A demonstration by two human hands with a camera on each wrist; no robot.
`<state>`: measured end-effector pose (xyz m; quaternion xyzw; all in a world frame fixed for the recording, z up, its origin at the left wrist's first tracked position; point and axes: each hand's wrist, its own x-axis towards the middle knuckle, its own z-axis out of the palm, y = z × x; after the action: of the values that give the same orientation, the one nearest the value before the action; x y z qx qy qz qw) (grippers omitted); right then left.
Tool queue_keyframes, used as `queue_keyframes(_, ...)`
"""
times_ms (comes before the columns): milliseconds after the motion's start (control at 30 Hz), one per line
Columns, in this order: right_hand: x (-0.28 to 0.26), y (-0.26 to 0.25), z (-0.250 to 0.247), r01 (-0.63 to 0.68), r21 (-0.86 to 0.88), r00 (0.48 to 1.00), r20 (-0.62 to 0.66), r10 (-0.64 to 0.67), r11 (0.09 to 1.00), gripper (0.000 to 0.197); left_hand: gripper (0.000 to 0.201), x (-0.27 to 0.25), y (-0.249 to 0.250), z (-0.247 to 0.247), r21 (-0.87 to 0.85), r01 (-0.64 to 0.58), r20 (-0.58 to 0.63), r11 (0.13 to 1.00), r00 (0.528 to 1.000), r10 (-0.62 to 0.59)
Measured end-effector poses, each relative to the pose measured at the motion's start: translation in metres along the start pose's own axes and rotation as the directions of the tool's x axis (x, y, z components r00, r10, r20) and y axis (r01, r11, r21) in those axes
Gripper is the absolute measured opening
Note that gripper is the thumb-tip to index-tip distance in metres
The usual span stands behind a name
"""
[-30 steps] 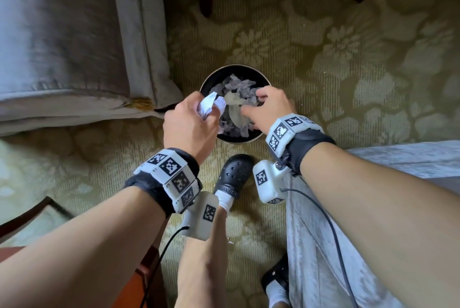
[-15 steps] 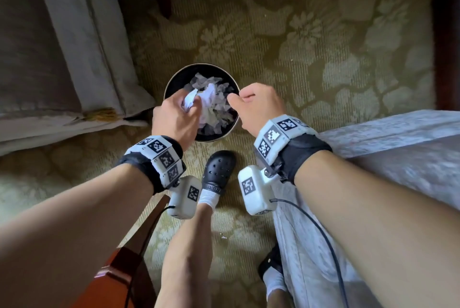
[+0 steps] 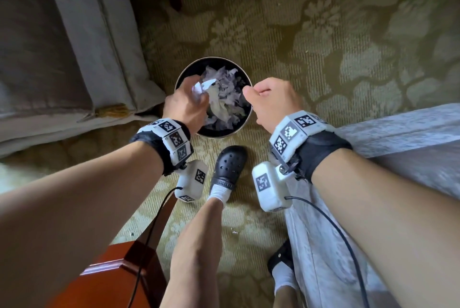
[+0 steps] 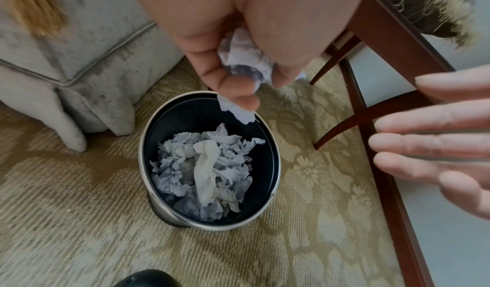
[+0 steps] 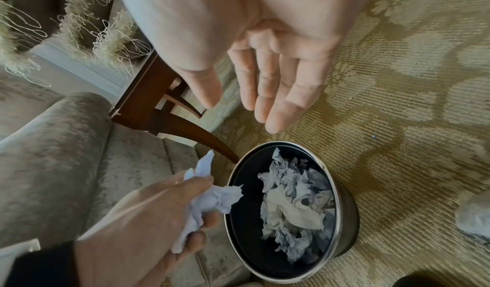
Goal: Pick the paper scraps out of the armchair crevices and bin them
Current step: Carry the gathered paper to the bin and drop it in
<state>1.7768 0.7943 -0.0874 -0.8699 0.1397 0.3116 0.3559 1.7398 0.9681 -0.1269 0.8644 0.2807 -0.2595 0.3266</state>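
A round black bin [image 3: 245, 123] with a metal rim stands on the carpet, holding several crumpled pale paper scraps [image 3: 229, 93]. My left hand [image 3: 185, 105] hovers over the bin's left rim and grips a crumpled white paper scrap [image 3: 201, 86], seen bunched in its fingers [image 4: 244, 61] [image 5: 209, 201]. My right hand [image 3: 270, 101] hangs over the bin's right rim, empty, fingers straight and relaxed [image 5: 267, 94]. The grey armchair [image 3: 62, 46] lies left of the bin.
Dark wooden chair legs [image 4: 371, 111] stand behind the bin. A red-brown wooden corner [image 3: 117, 273] is at the lower left. A pale cloth-covered seat [image 3: 410, 158] is on the right. My black clog [image 3: 230, 168] is just in front of the bin on patterned carpet.
The right hand has drawn back from over the bin to its right rim and is empty. The left hand has moved further over the bin with the scrap.
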Motion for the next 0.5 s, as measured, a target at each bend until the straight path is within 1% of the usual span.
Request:
queue_keyframes(133,0.001,-0.002,-0.001,-0.013,0.011,1.0,0.0,0.013,1.0,0.026,0.051,-0.004,-0.005,0.002,-0.042,-0.014,0.013,0.999,1.0,0.014)
queue_keyframes(267,-0.001,-0.003,-0.002,-0.003,0.002,1.0,-0.006,0.003,1.0,0.026,0.048,-0.003,-0.005,0.003,0.005,-0.004,-0.01,1.0,1.0,0.004)
queue_keyframes(333,-0.004,-0.002,-0.002,0.013,-0.013,1.0,-0.019,-0.013,1.0,0.029,0.049,-0.004,-0.004,0.003,0.019,-0.024,-0.001,1.0,1.0,0.024)
queue_keyframes(500,-0.012,0.004,-0.007,-0.003,-0.005,1.0,-0.02,0.003,1.0,0.023,0.053,-0.009,-0.002,0.006,0.061,-0.116,0.006,0.991,0.993,0.116)
